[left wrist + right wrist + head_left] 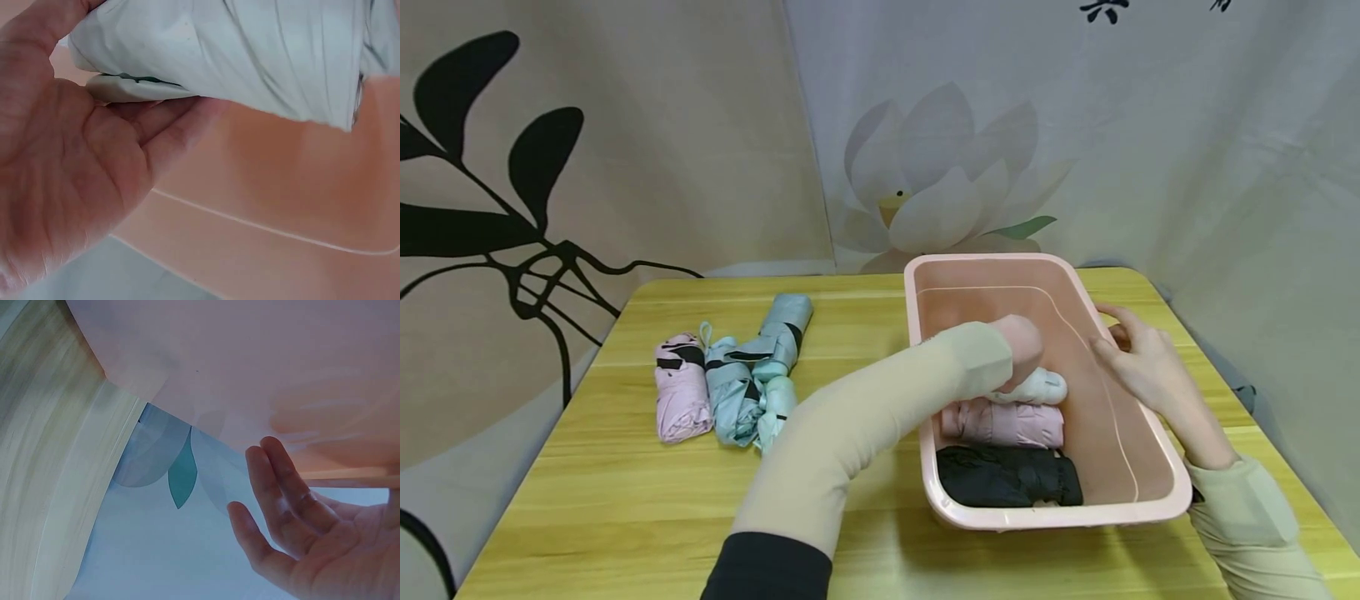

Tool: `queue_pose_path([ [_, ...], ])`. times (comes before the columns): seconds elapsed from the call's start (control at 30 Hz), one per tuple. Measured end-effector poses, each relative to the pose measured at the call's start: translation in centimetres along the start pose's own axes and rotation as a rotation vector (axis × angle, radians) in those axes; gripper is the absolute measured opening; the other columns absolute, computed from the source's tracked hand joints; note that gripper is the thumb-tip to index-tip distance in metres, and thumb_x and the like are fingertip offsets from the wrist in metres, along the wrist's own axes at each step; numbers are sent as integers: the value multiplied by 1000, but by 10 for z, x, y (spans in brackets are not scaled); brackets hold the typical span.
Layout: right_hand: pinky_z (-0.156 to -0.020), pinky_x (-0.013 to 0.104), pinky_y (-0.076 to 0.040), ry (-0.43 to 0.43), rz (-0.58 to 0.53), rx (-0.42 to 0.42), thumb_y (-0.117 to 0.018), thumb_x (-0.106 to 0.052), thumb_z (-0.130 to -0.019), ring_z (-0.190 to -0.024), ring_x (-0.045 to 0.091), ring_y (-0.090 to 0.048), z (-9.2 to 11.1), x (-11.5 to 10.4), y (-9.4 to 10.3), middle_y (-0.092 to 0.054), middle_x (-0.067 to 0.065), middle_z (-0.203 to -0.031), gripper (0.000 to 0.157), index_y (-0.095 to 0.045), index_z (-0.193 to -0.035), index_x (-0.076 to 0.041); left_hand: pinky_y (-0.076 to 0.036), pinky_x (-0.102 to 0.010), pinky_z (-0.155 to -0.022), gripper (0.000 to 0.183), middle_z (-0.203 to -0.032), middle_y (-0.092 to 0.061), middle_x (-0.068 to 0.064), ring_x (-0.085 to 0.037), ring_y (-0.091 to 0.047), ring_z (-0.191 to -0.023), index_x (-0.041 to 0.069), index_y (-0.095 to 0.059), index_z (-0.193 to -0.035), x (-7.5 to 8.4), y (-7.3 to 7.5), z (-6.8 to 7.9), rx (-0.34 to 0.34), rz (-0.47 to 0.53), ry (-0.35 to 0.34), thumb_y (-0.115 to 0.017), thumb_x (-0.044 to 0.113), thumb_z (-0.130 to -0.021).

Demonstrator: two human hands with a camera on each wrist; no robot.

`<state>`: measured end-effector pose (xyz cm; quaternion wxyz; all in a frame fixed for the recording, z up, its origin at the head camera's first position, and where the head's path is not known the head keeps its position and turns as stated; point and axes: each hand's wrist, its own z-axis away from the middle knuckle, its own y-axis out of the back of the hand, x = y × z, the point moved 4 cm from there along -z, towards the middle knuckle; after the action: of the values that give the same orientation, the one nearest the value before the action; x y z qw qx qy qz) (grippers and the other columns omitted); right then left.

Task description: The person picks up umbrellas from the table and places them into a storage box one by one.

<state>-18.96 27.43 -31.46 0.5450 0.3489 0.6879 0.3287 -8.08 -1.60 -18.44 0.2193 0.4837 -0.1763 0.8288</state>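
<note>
Inside the pink plastic bin (1120,417), my left hand (1021,346) grips a pale mint folded umbrella (212,56). In the left wrist view its thumb is above the cloth and its fingers are beneath; the head view hides part of the umbrella. Nearer me in the bin lie a pink folded umbrella (1003,423) and a black one (1007,477), side by side. My right hand (1146,358) rests at the bin's right rim with the thumb over the edge. In the right wrist view its fingers (281,475) are loosely extended beside the outer wall.
On the wooden table (625,500), left of the bin, lie a pink umbrella (683,396), a blue one (733,400), a grey-blue one (786,325) and a mint one (777,404). A printed curtain (700,150) hangs behind the table.
</note>
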Motion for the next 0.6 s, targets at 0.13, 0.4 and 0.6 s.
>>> queue_pose_path([
  [0.13,-58,27,-45,1,-4,-3,-50,-22,-90,-74,29,-65,-1,1,-1,-65,28,-98,48,-41,-132,1,-30,-29,-101,40,-110,-60,12,-4,-49,-110,31,-58,-105,0,1,6,95,-7,20,-55,57,-75],
  [0.4,-56,28,-46,-15,-13,-26,-49,-23,-91,-74,32,-66,0,1,-2,-63,30,-100,50,-39,-133,2,-27,-32,-105,32,-113,-60,22,-1,-46,-116,38,-64,-102,-4,3,2,51,-47,-8,-48,56,-80],
  [0.6,-59,29,-46,-13,-3,-11,-48,-23,-91,-75,32,-65,0,1,-1,-64,29,-99,48,-41,-132,0,-29,-32,-102,39,-117,-56,17,-6,-42,-118,35,-57,-107,-4,3,2,99,-31,53,-55,58,-75],
])
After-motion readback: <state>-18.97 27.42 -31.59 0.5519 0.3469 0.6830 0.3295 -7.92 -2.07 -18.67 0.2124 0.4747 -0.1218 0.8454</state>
